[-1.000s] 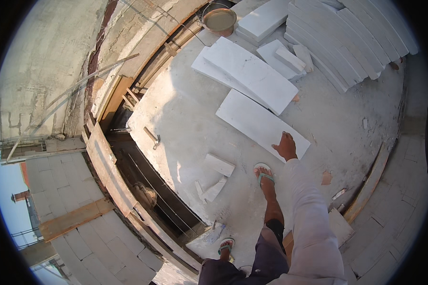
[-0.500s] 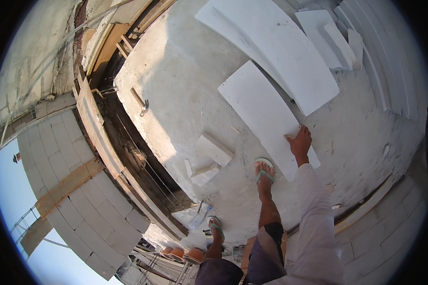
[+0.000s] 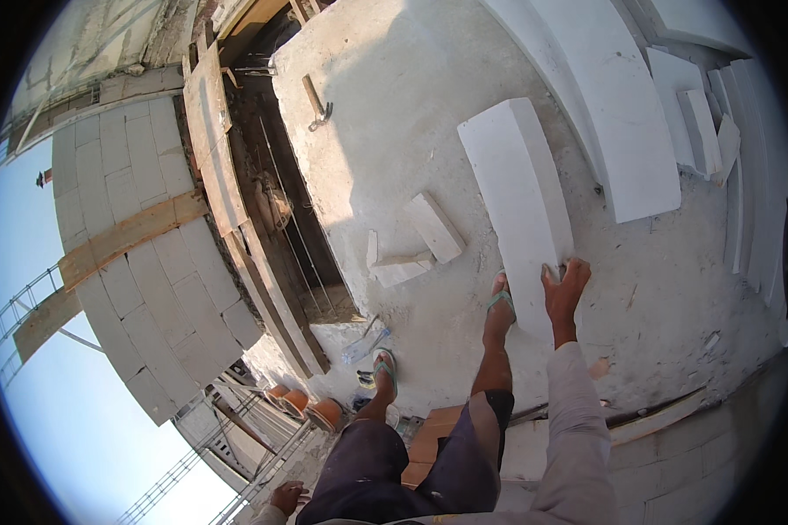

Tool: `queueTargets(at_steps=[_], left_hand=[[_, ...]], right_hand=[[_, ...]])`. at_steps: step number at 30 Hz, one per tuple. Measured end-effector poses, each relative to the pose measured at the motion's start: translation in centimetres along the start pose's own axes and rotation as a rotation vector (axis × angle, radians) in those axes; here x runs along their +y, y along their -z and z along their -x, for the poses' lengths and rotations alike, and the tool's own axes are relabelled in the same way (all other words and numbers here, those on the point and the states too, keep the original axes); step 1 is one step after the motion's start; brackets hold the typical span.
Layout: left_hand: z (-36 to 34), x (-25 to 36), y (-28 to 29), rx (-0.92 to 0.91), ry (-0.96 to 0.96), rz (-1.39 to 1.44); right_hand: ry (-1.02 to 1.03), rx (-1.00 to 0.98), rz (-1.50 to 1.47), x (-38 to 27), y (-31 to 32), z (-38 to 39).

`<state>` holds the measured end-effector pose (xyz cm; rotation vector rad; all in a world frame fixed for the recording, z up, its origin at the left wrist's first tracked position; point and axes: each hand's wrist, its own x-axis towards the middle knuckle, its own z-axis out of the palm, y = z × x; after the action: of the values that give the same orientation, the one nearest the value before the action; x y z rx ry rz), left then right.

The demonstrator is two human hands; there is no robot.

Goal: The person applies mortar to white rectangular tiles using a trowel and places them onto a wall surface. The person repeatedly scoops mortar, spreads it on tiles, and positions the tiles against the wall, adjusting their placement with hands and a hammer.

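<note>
My right hand (image 3: 566, 293) grips the near part of a long white block (image 3: 517, 192), fingers curled over its right edge and thumb on the upper face. The block is tipped, so a broad face and a narrow side both show. Its near end lies beside my sandalled right foot. Down at the lower left, my left hand (image 3: 287, 497) hangs away from the block, fingers loosely apart and holding nothing. Right of the gripped block lie larger white blocks (image 3: 626, 122).
Block offcuts (image 3: 436, 229) lie on the concrete floor, with a hammer (image 3: 317, 105) farther off. A floor opening with rebar (image 3: 280, 192) runs along the left, edged by planks (image 3: 214, 131). A clear plastic bottle (image 3: 365, 346) and orange pots (image 3: 326, 414) are near my left foot.
The white block has gone from lying flat to tipped up, with its side showing. My right hand now grips its edge. My left hand has come into view at the lower left.
</note>
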<state>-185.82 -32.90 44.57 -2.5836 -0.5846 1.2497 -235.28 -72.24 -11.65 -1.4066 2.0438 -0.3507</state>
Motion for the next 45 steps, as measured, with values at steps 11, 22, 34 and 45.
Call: queueTargets(at_steps=[11,22,34,45], left_hand=[[-3.8,-11.0,-2.7,0.027,-0.883,-1.082],[-6.6,-28.3,-15.0,-0.027,-0.792,-1.241],[-10.8,-39.1,-23.5,-0.055,-0.740,-0.411],[-21.1,-44.3,-14.1,-0.240,-0.065,1.231]], right_hand=[[-0.237,-0.491,0.349,3.3,-0.6,-8.6],[0.048,-0.417,0.284,-9.0,1.9,-3.9],[0.281,-0.427,0.680,-21.8,21.0,18.5],[0.740,-0.619,0.938,-43.6,20.9,49.8]])
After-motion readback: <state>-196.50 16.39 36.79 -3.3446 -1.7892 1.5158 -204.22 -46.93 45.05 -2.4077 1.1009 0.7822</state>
